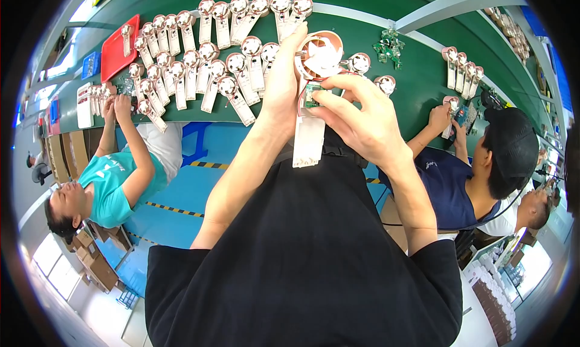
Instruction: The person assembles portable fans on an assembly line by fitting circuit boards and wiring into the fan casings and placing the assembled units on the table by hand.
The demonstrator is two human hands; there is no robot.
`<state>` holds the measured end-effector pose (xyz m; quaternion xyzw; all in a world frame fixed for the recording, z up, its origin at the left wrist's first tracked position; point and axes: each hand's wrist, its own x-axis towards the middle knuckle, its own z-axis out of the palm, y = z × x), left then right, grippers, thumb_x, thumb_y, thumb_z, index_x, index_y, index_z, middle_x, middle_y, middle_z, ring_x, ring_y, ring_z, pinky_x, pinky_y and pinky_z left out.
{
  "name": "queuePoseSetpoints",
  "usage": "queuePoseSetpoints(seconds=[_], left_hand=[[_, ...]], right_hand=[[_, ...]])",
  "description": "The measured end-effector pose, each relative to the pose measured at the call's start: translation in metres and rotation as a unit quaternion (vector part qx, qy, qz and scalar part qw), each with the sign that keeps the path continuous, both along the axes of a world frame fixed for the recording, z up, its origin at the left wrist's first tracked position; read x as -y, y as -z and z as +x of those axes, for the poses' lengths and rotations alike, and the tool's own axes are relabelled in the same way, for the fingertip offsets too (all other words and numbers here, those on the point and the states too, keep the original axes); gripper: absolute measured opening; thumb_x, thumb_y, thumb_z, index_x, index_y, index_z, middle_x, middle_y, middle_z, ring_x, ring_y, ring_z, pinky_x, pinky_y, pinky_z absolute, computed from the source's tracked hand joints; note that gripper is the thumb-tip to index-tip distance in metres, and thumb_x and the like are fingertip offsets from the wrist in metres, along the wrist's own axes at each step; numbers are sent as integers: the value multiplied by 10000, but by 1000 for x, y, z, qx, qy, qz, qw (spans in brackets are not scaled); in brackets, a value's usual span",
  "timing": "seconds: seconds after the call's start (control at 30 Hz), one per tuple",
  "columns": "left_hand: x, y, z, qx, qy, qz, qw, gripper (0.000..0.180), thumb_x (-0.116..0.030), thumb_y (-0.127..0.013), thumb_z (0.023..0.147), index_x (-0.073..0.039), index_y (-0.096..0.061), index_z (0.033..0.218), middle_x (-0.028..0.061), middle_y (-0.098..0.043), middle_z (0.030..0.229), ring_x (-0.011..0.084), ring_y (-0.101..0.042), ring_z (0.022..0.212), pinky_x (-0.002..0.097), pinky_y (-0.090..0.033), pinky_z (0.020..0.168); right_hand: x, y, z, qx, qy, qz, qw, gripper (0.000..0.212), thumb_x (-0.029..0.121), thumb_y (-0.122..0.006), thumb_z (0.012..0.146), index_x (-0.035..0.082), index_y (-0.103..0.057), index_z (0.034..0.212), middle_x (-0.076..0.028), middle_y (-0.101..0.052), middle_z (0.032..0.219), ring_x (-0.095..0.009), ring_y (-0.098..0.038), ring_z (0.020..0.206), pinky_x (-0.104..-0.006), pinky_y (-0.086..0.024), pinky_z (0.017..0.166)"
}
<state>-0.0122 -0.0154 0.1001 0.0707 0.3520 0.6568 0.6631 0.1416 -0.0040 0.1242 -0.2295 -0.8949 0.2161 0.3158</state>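
My left hand is closed around a small handheld fan, gripping it along the left side below its round head. The fan has a pinkish rim, pale blades and a long white handle pointing down toward my body. Its middle lies open, with a small green circuit board and thin red wires showing there. My right hand pinches at that board from the right with thumb and index finger. Whether the board sits fully inside the housing I cannot tell, since fingers cover part of it.
Rows of similar fan bodies lie across the green table. A pile of green circuit boards lies beyond my right hand. A red tray stands far left. Co-workers sit at the left and right, their hands on parts.
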Motion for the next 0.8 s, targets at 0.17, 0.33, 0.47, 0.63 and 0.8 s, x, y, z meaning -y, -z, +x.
queuePoseSetpoints(seconds=[0.17, 0.33, 0.47, 0.63, 0.8], left_hand=[[2, -9, -2, 15, 20, -5, 1000, 451, -428, -416, 1000, -25, -619, 1030, 123, -690, 879, 196, -690, 720, 310, -587, 630], [3, -24, 7, 82, 31, 28, 996, 401, -426, -481, 979, -51, -620, 1006, 97, -689, 857, 188, -693, 692, 299, -590, 590], [6, -45, 17, 50, -21, -34, 998, 377, -445, -539, 959, -70, -570, 974, 49, -620, 790, 128, -610, 629, 270, -511, 534], [7, -42, 17, 57, -24, -13, 998, 347, -422, -522, 975, -78, -567, 990, 29, -614, 809, 110, -595, 662, 262, -502, 584], [4, -26, 10, 32, -5, 1, 999, 409, -423, -420, 1002, -59, -607, 1017, 78, -677, 843, 180, -685, 697, 293, -581, 636]], right_hand=[[2, 7, 4, -102, -4, -143, 984, 281, 15, -769, 745, 45, -666, 1005, -80, -604, 1052, -131, -596, 670, -265, -504, 617], [9, 19, 14, -328, -25, -393, 859, 286, -117, -688, 786, -82, -611, 1059, -190, -565, 1135, -153, -634, 762, -258, -553, 655], [9, 26, 18, -359, -55, -402, 840, 305, -115, -678, 796, -92, -592, 1088, -205, -549, 1151, -160, -633, 761, -266, -561, 680], [8, 15, 14, -261, 7, -281, 924, 310, -85, -747, 746, -62, -638, 1036, -170, -586, 1099, -153, -633, 757, -253, -544, 676], [5, -4, 4, -105, 16, -107, 989, 346, -48, -801, 692, 4, -679, 1011, -129, -617, 1066, -174, -649, 831, -258, -553, 653]])
